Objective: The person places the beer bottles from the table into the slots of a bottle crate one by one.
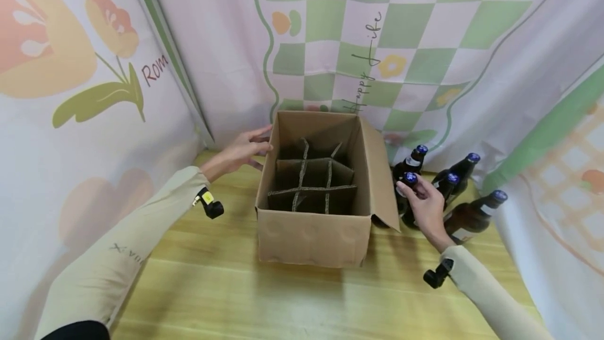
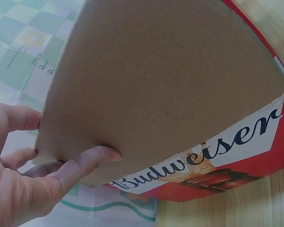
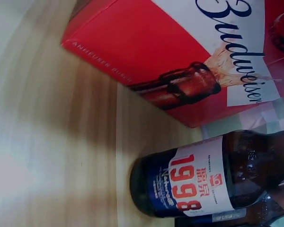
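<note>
An open cardboard box [image 1: 313,235] stands in the middle, with crossed cardboard dividers [image 1: 313,189] inside. My left hand [image 1: 243,150] rests on its left side, fingers mostly straight; in the left wrist view the thumb [image 2: 102,153] lies against a plain brown panel [image 2: 165,75]. To the right of the box, my right hand [image 1: 427,206] pinches the neck of a dark beer bottle [image 1: 409,178] with a blue cap. The right wrist view shows this bottle's "1998" label [image 3: 194,179]; only a bit of the hand appears there.
Several more blue-capped bottles surround the right hand, among them a rear bottle [image 1: 415,160] and a front-right bottle [image 1: 474,219]. A flap [image 1: 379,177] slopes outward from the box's right side. A printed curtain [image 1: 226,41] hangs behind the wooden table [image 1: 212,287].
</note>
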The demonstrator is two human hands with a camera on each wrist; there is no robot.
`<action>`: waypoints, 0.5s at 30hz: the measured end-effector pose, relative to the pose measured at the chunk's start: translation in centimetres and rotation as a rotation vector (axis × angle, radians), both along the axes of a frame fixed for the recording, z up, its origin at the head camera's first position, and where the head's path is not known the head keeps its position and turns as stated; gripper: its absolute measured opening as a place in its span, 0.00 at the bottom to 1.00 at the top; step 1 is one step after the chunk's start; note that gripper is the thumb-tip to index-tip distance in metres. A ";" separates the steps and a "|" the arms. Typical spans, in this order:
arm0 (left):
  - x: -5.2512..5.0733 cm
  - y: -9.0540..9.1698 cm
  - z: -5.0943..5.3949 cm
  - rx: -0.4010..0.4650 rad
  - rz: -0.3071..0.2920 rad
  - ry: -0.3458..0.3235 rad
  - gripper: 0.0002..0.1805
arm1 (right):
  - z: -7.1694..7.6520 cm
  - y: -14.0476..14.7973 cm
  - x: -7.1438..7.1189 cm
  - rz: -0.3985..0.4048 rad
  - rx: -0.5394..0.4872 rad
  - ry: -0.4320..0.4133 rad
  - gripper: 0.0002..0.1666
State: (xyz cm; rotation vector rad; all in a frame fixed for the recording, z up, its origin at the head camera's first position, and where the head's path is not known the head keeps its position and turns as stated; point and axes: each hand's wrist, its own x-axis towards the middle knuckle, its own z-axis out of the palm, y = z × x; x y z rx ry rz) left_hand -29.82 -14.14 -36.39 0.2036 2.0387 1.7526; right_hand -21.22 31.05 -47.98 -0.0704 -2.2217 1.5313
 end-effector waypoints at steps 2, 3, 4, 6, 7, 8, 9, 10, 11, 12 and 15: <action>0.0 -0.1 0.1 -0.004 -0.002 -0.001 0.44 | -0.3 0.2 -0.3 -0.008 0.007 -0.013 0.23; 0.0 -0.1 0.1 -0.004 -0.002 -0.002 0.43 | -0.3 0.3 -0.5 -0.012 0.005 -0.018 0.23; 0.0 -0.2 0.1 -0.003 0.000 -0.004 0.43 | -0.3 0.3 -0.6 -0.015 0.002 -0.019 0.23; -0.1 -0.2 0.1 -0.004 0.000 0.000 0.43 | -0.3 0.3 -0.9 -0.030 0.009 -0.020 0.23; -0.1 -0.3 0.0 -0.004 -0.002 0.005 0.43 | -0.3 0.3 -1.0 -0.043 0.010 -0.019 0.24; -0.1 -0.3 0.0 -0.003 -0.003 0.008 0.43 | -0.2 0.2 -1.1 -0.050 0.003 -0.022 0.23; -0.2 -0.2 -0.1 -0.003 -0.003 0.011 0.43 | -0.2 0.3 -1.2 -0.060 -0.002 -0.025 0.23; -0.2 -0.2 -0.2 -0.001 -0.003 0.013 0.43 | -0.2 0.2 -1.3 -0.070 -0.003 -0.028 0.23; -0.2 -0.2 -0.3 0.000 -0.003 0.013 0.43 | -0.1 0.2 -1.3 -0.082 -0.011 -0.034 0.22; -0.2 -0.2 -0.4 0.001 -0.003 0.012 0.43 | 0.1 0.2 -1.3 -0.092 -0.025 -0.040 0.22; -0.3 -0.3 -0.5 0.003 0.002 0.012 0.43 | 0.5 0.0 -1.5 -0.112 -0.047 -0.061 0.24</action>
